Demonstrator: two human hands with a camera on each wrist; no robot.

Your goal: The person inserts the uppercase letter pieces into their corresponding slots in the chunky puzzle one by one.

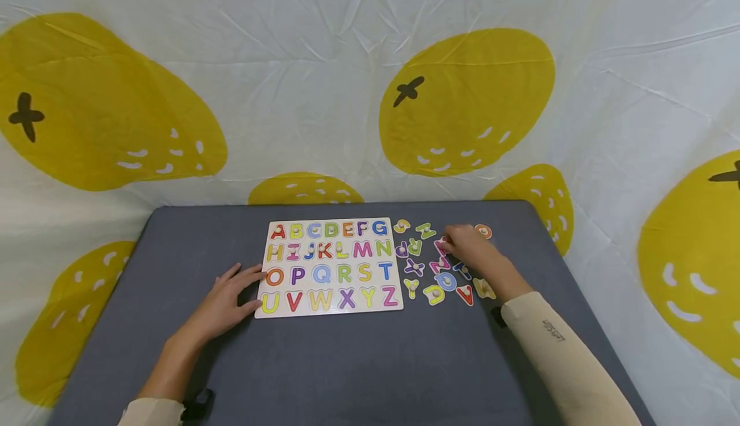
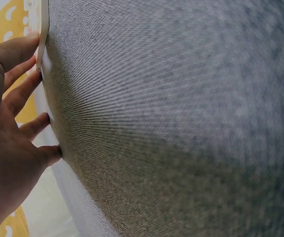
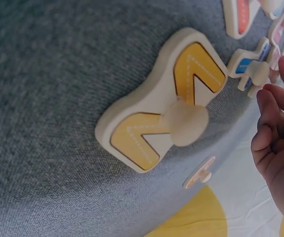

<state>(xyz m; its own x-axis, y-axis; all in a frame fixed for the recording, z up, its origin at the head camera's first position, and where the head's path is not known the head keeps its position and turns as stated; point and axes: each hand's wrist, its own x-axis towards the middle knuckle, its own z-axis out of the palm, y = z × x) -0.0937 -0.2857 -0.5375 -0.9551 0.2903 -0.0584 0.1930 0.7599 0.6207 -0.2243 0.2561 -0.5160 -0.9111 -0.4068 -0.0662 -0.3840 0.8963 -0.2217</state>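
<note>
A white alphabet puzzle board (image 1: 329, 315) lies on the grey table, with knobbed letters seated in its upper rows. My left hand (image 1: 227, 299), fingers spread, touches the board's left edge with thumb and fingertips; in the left wrist view, the board's edge (image 2: 44, 34) meets the thumb. Over the loose pieces to the board's right, my right hand (image 1: 469, 245) pinches a pink letter piece (image 1: 441, 247), partly hidden by its fingertips. Close below is a pink Z piece (image 1: 440, 265). The yellow W piece (image 3: 147, 113) lies knob up nearest the right wrist camera.
Several more loose letters surround the right hand, among them a blue T (image 1: 462, 270), blue Q (image 1: 446, 281), red V (image 1: 465, 295) and green N (image 1: 426, 230). An orange O (image 1: 483, 231) sits beyond the hand. A fruit-patterned cloth (image 1: 300, 117) hangs behind the table.
</note>
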